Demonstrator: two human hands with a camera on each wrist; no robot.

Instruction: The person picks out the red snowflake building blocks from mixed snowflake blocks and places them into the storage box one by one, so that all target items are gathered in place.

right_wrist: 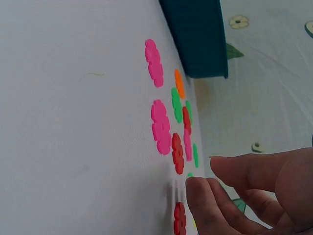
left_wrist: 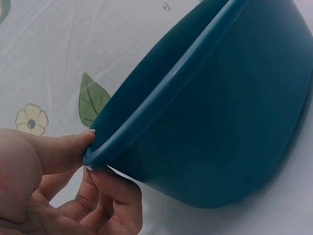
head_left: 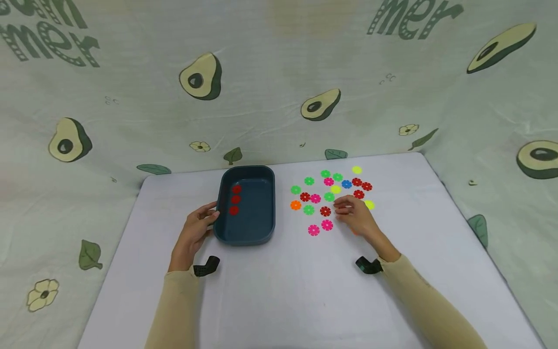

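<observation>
A dark blue-green oblong tub [head_left: 255, 213] stands on the left part of the table, with three red notched discs [head_left: 235, 199] in a column inside it. My left hand [head_left: 194, 234] grips its left rim; in the left wrist view the thumb lies over the rim [left_wrist: 146, 105] and the fingers are underneath. To the right, flat flower-shaped plastic discs lie scattered. Over them hovers my right hand [head_left: 358, 219], thumb and fingertips apart, with nothing seen between them. Closest to its fingertips is a red disc [head_left: 325, 211]; in the right wrist view another red disc [right_wrist: 180, 218] lies beneath the fingers.
The scattered discs include green [head_left: 309, 210], pink [head_left: 314, 230], orange [head_left: 295, 205], yellow [head_left: 357, 170] and blue [head_left: 346, 184] ones. A white cloth covers the table [head_left: 296, 291]. Behind it hangs an avocado-print curtain [head_left: 261, 116].
</observation>
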